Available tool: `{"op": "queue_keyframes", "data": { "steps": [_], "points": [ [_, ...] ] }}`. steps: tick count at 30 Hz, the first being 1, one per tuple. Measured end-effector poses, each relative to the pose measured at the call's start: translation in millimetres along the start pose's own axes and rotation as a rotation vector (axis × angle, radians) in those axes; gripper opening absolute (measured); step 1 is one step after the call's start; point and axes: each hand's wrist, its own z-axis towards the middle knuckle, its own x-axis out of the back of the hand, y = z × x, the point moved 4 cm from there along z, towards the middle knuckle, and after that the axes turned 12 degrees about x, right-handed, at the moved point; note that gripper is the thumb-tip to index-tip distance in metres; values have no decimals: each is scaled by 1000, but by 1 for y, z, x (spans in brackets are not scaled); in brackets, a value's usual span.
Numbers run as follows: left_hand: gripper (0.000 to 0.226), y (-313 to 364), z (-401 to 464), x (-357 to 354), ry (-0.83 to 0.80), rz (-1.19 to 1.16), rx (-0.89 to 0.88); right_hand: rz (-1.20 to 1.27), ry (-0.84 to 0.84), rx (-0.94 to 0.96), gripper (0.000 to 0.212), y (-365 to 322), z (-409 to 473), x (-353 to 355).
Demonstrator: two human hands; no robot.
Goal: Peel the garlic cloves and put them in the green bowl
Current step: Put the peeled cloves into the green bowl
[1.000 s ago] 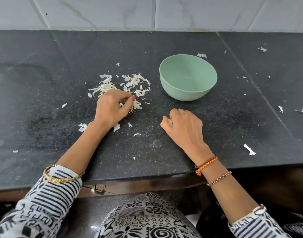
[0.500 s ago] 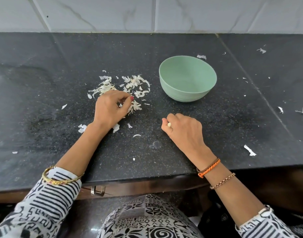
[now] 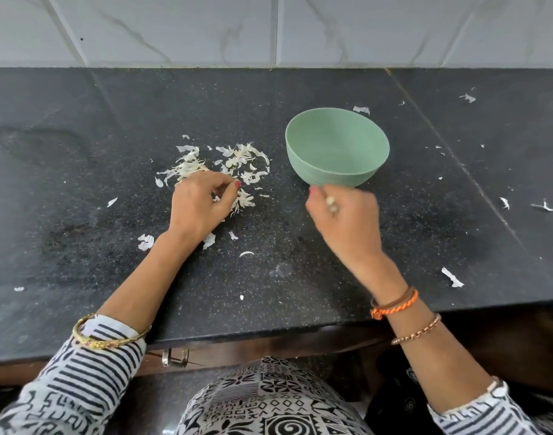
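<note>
A green bowl [image 3: 337,146] stands on the black counter, right of centre; its inside looks bare from here. My right hand [image 3: 347,219] is raised just in front of the bowl's near wall, fingers closed on a small pale garlic clove [image 3: 331,203]. My left hand [image 3: 200,205] rests on the counter at the near edge of a pile of white garlic skins [image 3: 237,161], its thumb and fingers curled together among the skins. Whether it pinches a piece is hidden.
Loose skin flakes lie scattered over the counter, such as one flake [image 3: 452,277] near the front right and others [image 3: 543,206] at far right. A tiled wall [image 3: 275,29] backs the counter. The counter's front edge [image 3: 269,334] runs just above my lap.
My right hand has lifted off the counter and moved forward and right with the clove, up to the bowl's near side. My left hand has stayed at the skin pile.
</note>
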Motion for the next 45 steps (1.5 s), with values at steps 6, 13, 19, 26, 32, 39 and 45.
{"op": "queue_keyframes", "data": {
  "steps": [6,13,19,26,32,39,45],
  "points": [
    [19,2,-2,-2,-5,41,3,220,118,-268,50,26,64,20],
    [18,2,-1,-3,3,55,6,-75,-47,-304,50,67,110,10],
    [21,-3,0,-3,2,22,64,-214,-560,-424,25,92,106,-15],
    [20,-4,2,-5,-17,30,85,-145,-239,-442,33,96,101,-7],
    [19,-3,3,-5,-8,45,53,-408,-496,-449,72,91,100,-9],
    [35,-3,4,-3,30,16,4,-70,-221,-479,27,88,97,-8],
    [38,-5,4,-1,17,-21,41,-246,20,-335,31,68,97,10]
  ]
}}
